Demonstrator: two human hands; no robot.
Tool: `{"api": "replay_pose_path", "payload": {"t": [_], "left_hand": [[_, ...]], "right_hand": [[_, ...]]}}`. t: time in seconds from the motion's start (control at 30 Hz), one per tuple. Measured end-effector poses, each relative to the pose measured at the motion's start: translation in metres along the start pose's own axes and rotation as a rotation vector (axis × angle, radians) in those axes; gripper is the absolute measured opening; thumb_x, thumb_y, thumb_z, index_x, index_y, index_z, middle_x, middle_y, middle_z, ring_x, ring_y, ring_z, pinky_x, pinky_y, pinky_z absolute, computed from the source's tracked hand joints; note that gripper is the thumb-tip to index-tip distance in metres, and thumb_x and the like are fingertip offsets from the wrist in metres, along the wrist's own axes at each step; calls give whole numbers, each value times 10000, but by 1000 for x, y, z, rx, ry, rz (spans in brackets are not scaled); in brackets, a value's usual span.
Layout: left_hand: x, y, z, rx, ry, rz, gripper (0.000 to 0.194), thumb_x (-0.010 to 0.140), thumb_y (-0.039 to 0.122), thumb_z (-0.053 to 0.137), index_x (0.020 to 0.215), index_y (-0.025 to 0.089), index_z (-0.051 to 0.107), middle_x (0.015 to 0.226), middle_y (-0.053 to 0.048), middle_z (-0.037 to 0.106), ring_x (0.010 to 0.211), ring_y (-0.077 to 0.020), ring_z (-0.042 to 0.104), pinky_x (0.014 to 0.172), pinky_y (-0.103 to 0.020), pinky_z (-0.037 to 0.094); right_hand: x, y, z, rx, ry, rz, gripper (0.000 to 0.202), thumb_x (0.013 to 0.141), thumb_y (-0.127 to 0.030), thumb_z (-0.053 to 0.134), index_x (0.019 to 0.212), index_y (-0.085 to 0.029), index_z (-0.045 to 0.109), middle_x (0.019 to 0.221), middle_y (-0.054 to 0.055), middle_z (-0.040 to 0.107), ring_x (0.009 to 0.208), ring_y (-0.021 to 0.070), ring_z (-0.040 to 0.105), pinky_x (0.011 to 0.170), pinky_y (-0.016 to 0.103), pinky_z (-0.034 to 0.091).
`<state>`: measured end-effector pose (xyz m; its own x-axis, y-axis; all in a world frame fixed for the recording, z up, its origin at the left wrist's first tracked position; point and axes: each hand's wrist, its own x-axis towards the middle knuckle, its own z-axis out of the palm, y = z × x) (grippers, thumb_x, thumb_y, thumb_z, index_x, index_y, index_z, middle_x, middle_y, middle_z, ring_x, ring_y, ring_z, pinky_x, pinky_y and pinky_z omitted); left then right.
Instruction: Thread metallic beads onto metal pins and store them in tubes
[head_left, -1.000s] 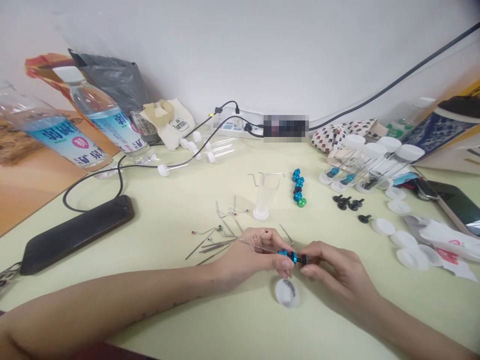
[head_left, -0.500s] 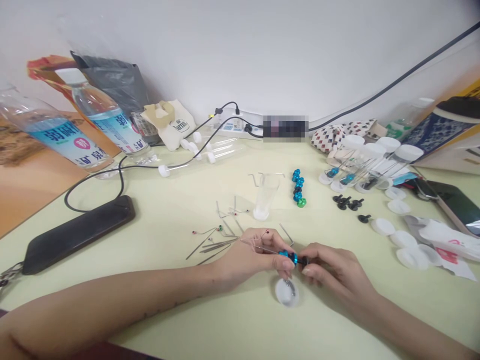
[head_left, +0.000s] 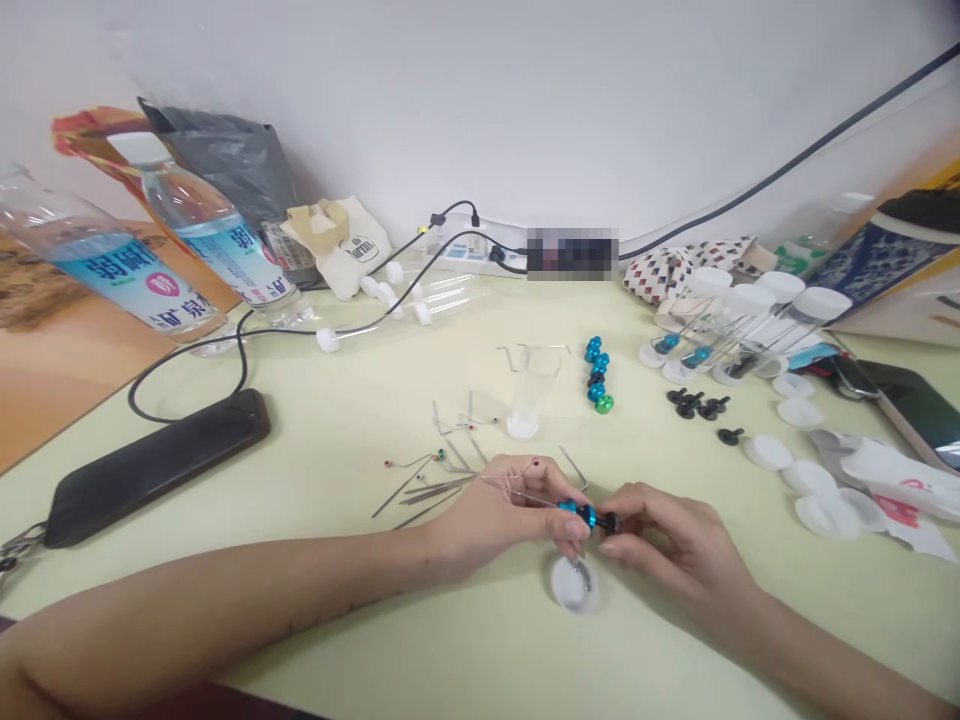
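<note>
Since the blue piece [head_left: 574, 508] is pinched between the thumb and fingers of the left hand [head_left: 517, 510], low in the centre of the frame, its black end [head_left: 611, 523] is presented toward the right. That end is held between the narrowly set thumb and forefinger of the right hand [head_left: 686, 550], apparently so that the piece is steadied from both sides. How firmly it is gripped cannot be told. Just below, a small white dish [head_left: 574, 592] is set, its rim probably keeping the tiny metal bits [head_left: 583, 574] from rolling. Bent metal rods [head_left: 431, 491] are spread left of centre, perhaps for easy picking. Above the hands, a clear cup [head_left: 523, 425] is stood upright, and blue, black and green knobs [head_left: 598, 375] are lined up, while black parts [head_left: 701, 403] are grouped separately at centre right, seemingly sorted by kind.
</note>
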<state>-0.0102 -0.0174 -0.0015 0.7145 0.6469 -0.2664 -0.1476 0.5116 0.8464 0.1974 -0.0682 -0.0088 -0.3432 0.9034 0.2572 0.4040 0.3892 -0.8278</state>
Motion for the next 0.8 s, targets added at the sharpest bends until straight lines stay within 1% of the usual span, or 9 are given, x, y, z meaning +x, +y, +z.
{"api": "replay_pose_path", "payload": {"t": [0.13,0.23,0.37,0.47,0.57,0.63,0.73,0.8], "left_hand": [[0,1,1,5,-4,11,204,691,224,782,836,132,672,681,-26,699,632,-132,667,703,-284,515],[0,2,1,5,1,5,207,686,223,784,835,130,675,667,-23,698,622,-128,665,703,-284,517],[0,2,1,3,-3,-32,222,668,218,795,834,128,679,688,-33,707,634,-141,674,707,-294,525],[0,2,1,0,-2,-14,216,674,223,791,834,132,677,682,-28,704,634,-137,673,713,-292,522],[0,1,1,2,0,7,206,685,226,786,834,134,677,673,-24,701,635,-130,669,716,-279,516],[0,1,1,6,0,4,205,686,221,786,836,134,677,679,-27,704,638,-129,670,715,-277,516],[-1,1,1,8,-7,-9,202,688,216,784,838,133,676,686,-31,707,636,-131,672,713,-283,520],[-1,2,1,5,-10,-16,204,685,214,785,836,133,674,688,-32,706,635,-132,672,708,-284,522]], "right_hand": [[1,-3,2,11,43,-37,67,866,-215,610,924,-211,577,721,0,657,603,112,599,534,198,466],[1,-3,1,12,33,-22,50,875,-252,603,877,-204,587,663,-13,636,527,98,555,484,195,437],[1,-2,-1,-19,-24,17,178,917,-316,529,807,-193,597,559,-32,560,438,89,487,425,203,387],[2,-3,0,-42,7,6,140,897,-323,569,837,-198,588,615,-14,610,484,102,539,453,205,420],[2,-4,1,-62,54,-45,81,887,-290,590,886,-210,580,683,3,654,554,115,585,497,209,451],[2,-3,1,-79,53,-58,89,888,-299,589,882,-211,577,662,-4,645,540,112,574,481,207,440],[0,0,0,-94,23,-39,140,891,-338,580,849,-206,570,616,-20,609,502,105,533,448,207,407],[-1,0,-1,-94,4,-28,129,894,-325,577,846,-206,566,614,-27,595,493,99,515,449,206,400]]}}
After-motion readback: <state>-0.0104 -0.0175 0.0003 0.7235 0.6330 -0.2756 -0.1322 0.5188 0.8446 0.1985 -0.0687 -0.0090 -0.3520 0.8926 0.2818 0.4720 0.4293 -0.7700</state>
